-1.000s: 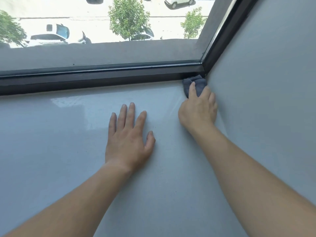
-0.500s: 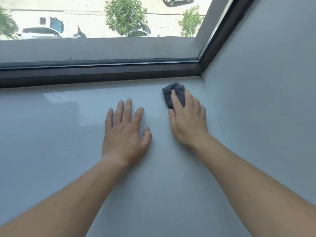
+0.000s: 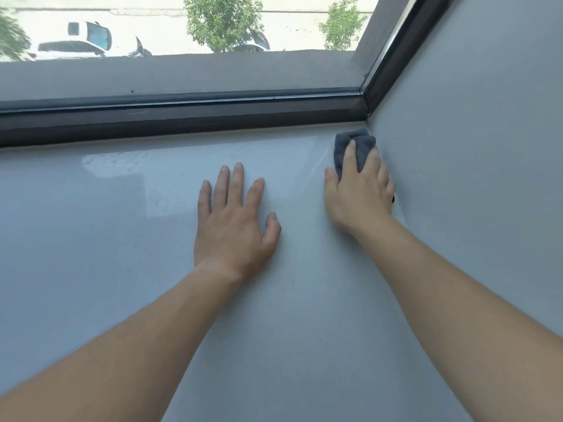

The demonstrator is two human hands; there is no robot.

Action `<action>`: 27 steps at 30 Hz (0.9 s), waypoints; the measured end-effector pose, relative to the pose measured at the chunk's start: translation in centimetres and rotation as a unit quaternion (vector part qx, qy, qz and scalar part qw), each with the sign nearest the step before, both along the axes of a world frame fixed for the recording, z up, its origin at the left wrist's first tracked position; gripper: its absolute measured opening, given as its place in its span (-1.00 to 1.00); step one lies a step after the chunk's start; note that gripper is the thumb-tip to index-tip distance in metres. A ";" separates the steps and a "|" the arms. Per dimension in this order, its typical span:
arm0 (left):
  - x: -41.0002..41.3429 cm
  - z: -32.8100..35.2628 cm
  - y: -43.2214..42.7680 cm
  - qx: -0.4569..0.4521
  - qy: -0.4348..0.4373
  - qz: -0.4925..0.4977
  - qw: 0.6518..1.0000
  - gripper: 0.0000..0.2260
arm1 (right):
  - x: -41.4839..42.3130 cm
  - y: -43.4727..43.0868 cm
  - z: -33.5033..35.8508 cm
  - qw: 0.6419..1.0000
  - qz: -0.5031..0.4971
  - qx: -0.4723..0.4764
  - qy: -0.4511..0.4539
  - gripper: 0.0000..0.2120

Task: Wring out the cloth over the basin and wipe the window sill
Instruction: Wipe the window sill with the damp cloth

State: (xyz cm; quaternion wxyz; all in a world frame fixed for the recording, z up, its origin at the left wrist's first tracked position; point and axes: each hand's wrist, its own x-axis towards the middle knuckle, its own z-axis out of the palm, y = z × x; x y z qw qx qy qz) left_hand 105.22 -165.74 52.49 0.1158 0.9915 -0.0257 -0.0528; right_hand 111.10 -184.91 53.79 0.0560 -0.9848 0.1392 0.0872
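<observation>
- Cloth of dark grey fabric, bunched small, lies on the glossy pale grey window sill, tucked into the far right corner where black window frame meets grey side wall.
- Right hand presses it flat, fingers nearly straight across it, thumb alongside, likely to work the corner seam.
- Left hand rests palm-down, fingers spread and holding nothing, seemingly bracing the reach.
</observation>
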 end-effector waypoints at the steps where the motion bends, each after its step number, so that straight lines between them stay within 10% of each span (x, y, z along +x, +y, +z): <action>1: 0.0 0.0 0.1 0.001 -0.001 0.000 1.000 -0.39 | 0.9 0.6 0.0 1.000 0.012 0.016 -0.008 -0.38; 6: -0.3 0.0 0.3 -0.006 -0.006 0.000 1.000 -0.40 | -2.6 -0.9 -0.3 0.977 0.204 0.037 -0.044 -0.46; 11: -0.5 -0.4 0.6 -0.008 -0.007 -0.005 1.000 -0.40 | -3.3 -1.8 -1.0 0.997 0.014 0.020 -0.066 -0.44; 17: -1.1 -0.9 0.9 -0.011 -0.011 -0.003 1.000 -0.41 | -8.3 -1.1 -1.7 0.975 0.197 0.061 -0.084 -0.43; 22: -1.5 -1.4 1.0 -0.012 -0.011 -0.009 1.000 -0.42 | -5.2 -1.1 -2.4 0.994 -0.015 0.035 -0.104 -0.43; 27: -1.7 -1.3 1.2 -0.008 -0.013 -0.008 1.000 -0.42 | -11.7 0.2 -2.2 0.973 0.189 0.091 -0.094 -0.42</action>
